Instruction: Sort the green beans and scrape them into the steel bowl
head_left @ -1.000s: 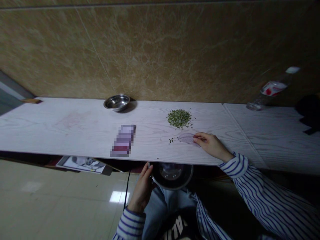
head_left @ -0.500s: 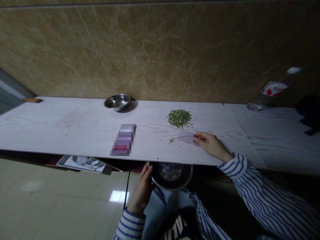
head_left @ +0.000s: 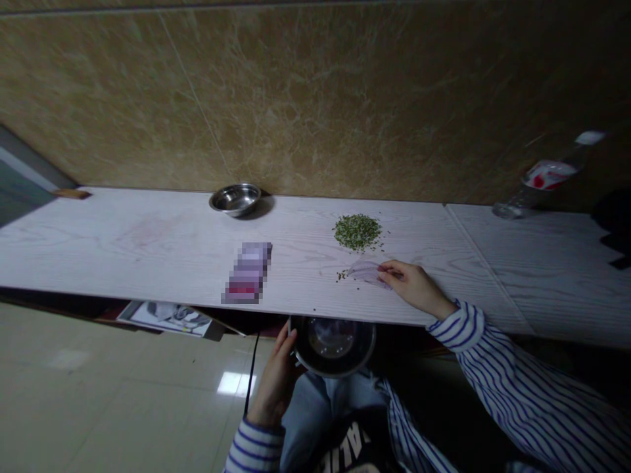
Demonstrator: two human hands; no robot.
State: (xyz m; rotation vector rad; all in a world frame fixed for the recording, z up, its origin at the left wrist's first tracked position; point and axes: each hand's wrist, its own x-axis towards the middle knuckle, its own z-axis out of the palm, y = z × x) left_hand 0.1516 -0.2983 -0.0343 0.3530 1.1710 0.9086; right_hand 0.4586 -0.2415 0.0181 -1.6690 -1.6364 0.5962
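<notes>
My left hand (head_left: pixel 279 368) grips the left rim of a metal bowl (head_left: pixel 335 364) held just below the table's front edge, over my lap. Between the fingers of my right hand (head_left: pixel 409 282) is a thin, clear plastic piece (head_left: pixel 363 270) with a curved edge, resting low over the table. A few dark grains (head_left: pixel 341 276) lie at the left end of this piece. Behind it is a round heap of small green beans (head_left: pixel 357 232), with loose ones scattered around its rim.
A second metal bowl (head_left: pixel 235 200) stands near the wall. A pixelated flat purple item (head_left: pixel 248 272) lies left of the beans. At the right a clear bottle (head_left: pixel 547 176) with a white cap stands on the white tabletop (head_left: pixel 162 256). An open drawer (head_left: pixel 170 318) juts out below.
My right hand has moved the plastic piece slightly left, up to the few loose grains. My left hand and the bowl stay at the table edge. The whole view has shifted a little.
</notes>
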